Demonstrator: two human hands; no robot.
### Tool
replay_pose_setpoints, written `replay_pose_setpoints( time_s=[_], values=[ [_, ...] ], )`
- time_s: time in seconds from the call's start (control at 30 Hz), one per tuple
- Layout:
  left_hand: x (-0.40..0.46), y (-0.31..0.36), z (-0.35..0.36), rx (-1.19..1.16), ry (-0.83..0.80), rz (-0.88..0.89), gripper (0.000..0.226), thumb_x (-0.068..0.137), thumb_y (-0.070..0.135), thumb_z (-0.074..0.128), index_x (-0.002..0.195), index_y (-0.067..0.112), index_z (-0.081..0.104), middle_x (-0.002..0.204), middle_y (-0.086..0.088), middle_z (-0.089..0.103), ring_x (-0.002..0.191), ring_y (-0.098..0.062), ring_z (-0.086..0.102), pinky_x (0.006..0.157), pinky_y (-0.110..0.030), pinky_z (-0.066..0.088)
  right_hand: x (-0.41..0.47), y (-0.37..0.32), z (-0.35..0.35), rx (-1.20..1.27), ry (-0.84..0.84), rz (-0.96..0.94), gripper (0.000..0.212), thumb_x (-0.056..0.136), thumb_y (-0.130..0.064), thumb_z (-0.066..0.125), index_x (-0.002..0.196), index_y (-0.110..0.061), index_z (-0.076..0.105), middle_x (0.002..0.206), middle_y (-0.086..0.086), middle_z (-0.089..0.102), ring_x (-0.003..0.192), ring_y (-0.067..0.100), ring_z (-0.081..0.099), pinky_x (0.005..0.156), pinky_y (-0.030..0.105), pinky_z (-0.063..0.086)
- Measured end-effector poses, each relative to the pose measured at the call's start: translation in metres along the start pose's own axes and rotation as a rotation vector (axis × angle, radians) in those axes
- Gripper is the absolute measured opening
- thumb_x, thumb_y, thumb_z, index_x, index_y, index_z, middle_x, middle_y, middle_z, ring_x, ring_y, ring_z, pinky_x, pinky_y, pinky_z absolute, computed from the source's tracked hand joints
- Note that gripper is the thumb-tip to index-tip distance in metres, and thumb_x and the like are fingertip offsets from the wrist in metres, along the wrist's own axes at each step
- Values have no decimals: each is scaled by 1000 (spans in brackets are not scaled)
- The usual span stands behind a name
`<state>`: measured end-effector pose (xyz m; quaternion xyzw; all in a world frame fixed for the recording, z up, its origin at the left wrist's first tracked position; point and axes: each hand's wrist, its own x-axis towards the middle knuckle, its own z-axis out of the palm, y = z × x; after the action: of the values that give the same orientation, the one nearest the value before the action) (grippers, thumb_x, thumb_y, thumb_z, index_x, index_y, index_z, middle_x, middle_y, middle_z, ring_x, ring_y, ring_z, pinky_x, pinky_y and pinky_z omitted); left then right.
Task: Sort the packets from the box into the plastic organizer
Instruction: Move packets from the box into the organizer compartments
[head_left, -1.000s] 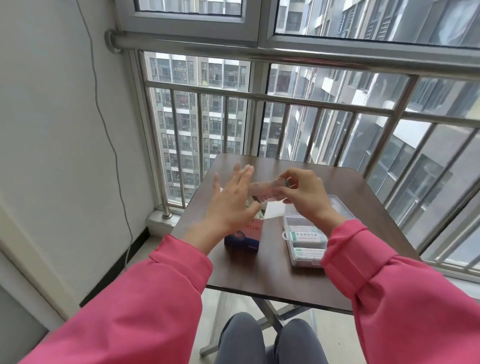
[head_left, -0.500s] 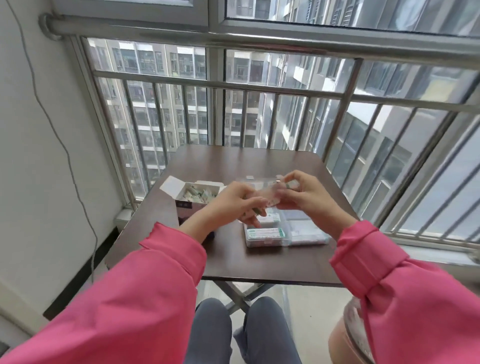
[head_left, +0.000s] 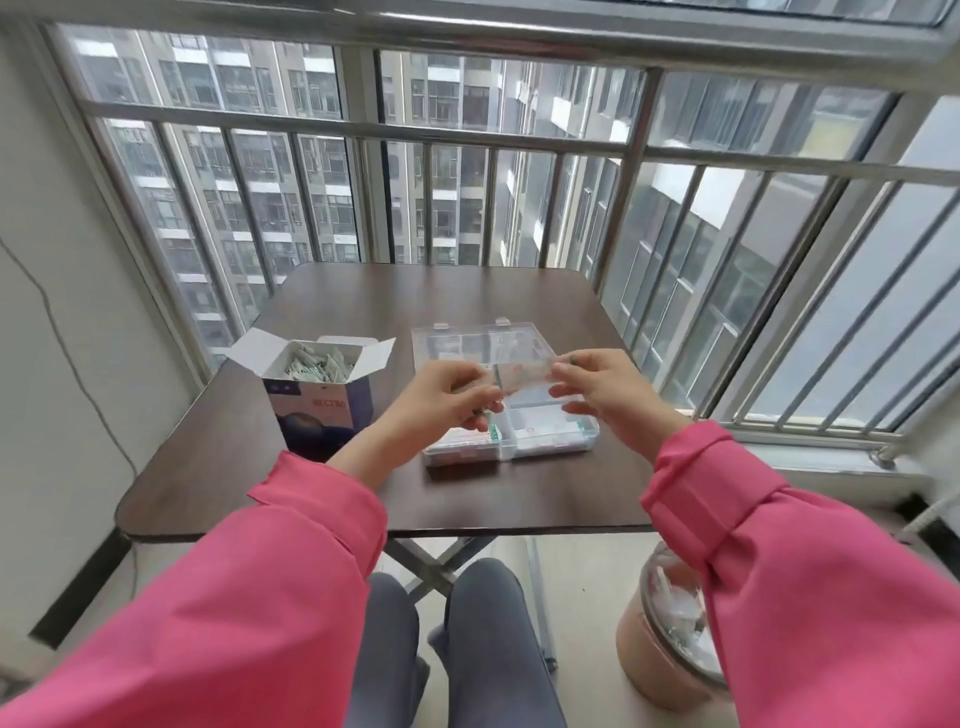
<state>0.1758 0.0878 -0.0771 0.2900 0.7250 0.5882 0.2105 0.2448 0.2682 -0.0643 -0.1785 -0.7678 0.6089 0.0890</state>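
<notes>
Both hands hold one small packet (head_left: 522, 375) level above the clear plastic organizer (head_left: 582, 434). My left hand (head_left: 449, 397) pinches its left end and my right hand (head_left: 597, 384) pinches its right end. The organizer lies open on the dark table (head_left: 332, 483), its lid (head_left: 467, 338) folded back, with packets in its front compartments. Left of it stands the open blue-and-white box (head_left: 317, 400), with several green-and-white packets (head_left: 317, 364) inside.
A metal window railing (head_left: 649, 150) runs along the table's far and right sides. On the floor at lower right stands a bin (head_left: 670, 654) lined with clear plastic. A wall (head_left: 62, 312) with a thin cable is on the left. My knees are under the table's front edge.
My left hand, open beside the packet a second ago, now pinches its left end. The camera has swung, so the box and organizer show more fully.
</notes>
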Motion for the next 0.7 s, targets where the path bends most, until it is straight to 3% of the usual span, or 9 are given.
replay_pose_setpoints(
  time_s=[0.13,0.23,0.33,0.4,0.43,0.5,0.6,0.7],
  values=[
    [6,-8,-1,9,136,-18,9,94,3,51,94,6,60,75,-6,61,44,0,53,56,-16,54,8,9,-10,-56,116,53,18,86,4,60,103,-1,58,70,9,60,42,-1,58,39,9,37],
    [8,-11,-2,-5,176,-26,12,95,0,49,99,3,59,77,-7,61,45,0,55,53,-16,53,11,14,-16,-277,137,90,19,79,2,68,87,-12,58,76,13,66,49,10,58,33,9,30],
    [8,-11,-3,10,162,-27,13,95,1,49,103,1,59,78,-6,62,46,-1,56,54,-15,52,12,16,-16,-449,96,78,19,77,4,67,87,-11,61,73,13,67,50,13,53,33,8,30],
    [8,-11,-4,9,157,-28,14,95,2,50,104,1,60,79,-5,63,47,-1,57,56,-16,54,12,20,-12,-545,50,75,17,75,1,68,88,-10,65,73,10,67,60,15,59,43,12,44],
    [8,-11,-4,10,157,-25,14,95,3,50,104,2,60,79,-5,63,48,-2,58,57,-17,54,13,23,-11,-597,39,66,16,74,-2,69,85,-14,66,76,9,67,70,17,63,56,20,53],
    [8,-12,-5,14,159,-19,13,95,3,50,104,2,60,79,-5,64,48,-2,59,57,-17,54,15,27,-8,-693,39,61,16,70,-9,70,74,-24,64,74,1,68,84,20,66,78,39,56],
    [8,-14,-4,27,163,-21,13,95,4,51,103,3,61,79,-5,64,49,-2,58,59,-17,54,13,27,-4,-802,44,56,15,75,-12,68,70,-24,62,80,2,68,91,24,64,85,41,52],
    [8,-15,-3,35,160,-27,13,95,5,52,104,4,61,79,-4,65,49,-1,59,57,-15,52,12,27,-2,-880,76,42,9,77,-13,67,79,-21,69,94,7,69,94,26,63,80,34,50]
  ],
)
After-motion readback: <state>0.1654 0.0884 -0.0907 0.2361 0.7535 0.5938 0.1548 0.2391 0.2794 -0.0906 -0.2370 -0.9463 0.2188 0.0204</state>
